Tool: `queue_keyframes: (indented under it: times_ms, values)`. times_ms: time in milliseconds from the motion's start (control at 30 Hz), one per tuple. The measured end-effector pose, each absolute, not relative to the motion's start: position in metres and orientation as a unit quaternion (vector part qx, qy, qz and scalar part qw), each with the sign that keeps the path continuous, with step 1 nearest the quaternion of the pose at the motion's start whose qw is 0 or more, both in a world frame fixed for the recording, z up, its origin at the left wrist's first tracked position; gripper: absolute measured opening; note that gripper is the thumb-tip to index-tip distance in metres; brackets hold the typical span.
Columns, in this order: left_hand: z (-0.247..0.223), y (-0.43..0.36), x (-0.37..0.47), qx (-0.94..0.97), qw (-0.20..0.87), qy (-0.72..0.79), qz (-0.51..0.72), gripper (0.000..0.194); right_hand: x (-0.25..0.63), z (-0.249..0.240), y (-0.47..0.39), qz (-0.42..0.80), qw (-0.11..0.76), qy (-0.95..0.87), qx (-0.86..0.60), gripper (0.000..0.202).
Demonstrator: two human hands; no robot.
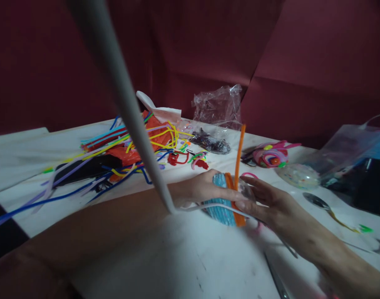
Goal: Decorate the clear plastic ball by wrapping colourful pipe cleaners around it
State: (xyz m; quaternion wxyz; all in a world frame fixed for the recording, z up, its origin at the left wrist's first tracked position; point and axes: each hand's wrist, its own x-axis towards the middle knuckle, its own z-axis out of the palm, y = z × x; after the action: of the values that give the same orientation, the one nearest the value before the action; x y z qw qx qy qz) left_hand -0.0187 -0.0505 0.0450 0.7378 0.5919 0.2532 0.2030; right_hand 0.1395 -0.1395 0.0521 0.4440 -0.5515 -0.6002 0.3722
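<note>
My left hand (204, 187) is closed round a rounded body wound with light-blue pipe cleaner (222, 214), holding it just above the white table. An orange pipe cleaner (239, 160) wraps one side of this body, and its free end sticks straight up. From the right, my right hand (267, 201) pinches the orange pipe cleaner against the body with its thumb, close to my left fingertips. A clear part of the body shows between the hands. The underside and some of my right fingers are hidden.
A thick pale cord (127, 95) crosses the view close to the camera. Colourful pipe cleaners (105, 145) lie heaped at left. Behind stand crumpled clear plastic (219, 106) and a pink coiled craft figure (271, 155). Scissors-like metal blades (277, 278) lie in front; a clear dome (298, 175) sits right.
</note>
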Motion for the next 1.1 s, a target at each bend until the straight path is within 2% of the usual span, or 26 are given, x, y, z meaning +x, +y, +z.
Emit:
queue_keyframes:
  times_ms: [100, 233, 467, 733, 933, 1100]
  values:
    - [0.042, -0.048, -0.017, 0.607, 0.723, 0.265, 0.198, 0.051, 0.141, 0.049, -0.139, 0.367, 0.452, -0.6, -0.548, 0.073]
    - [0.047, -0.046, -0.016, 0.616, 0.702, 0.301, 0.191, 0.053, 0.148, 0.043, -0.138, 0.383, 0.42, -0.608, -0.555, 0.092]
    - [0.053, -0.046, -0.019, 0.619, 0.692, 0.348, 0.134, 0.061, 0.152, 0.043, -0.138, 0.404, 0.381, -0.603, -0.572, 0.104]
    - [0.054, -0.044, -0.023, 0.631, 0.705, 0.304, 0.11, 0.07, 0.15, 0.043, -0.141, 0.417, 0.399, -0.596, -0.558, 0.105]
    - [0.054, -0.041, -0.024, 0.631, 0.708, 0.3, 0.1, 0.077, 0.153, 0.046, -0.143, 0.433, 0.373, -0.607, -0.552, 0.117]
    - [0.053, -0.041, -0.024, 0.642, 0.705, 0.286, 0.093, 0.068, 0.156, 0.048, -0.143, 0.421, 0.361, -0.601, -0.576, 0.118]
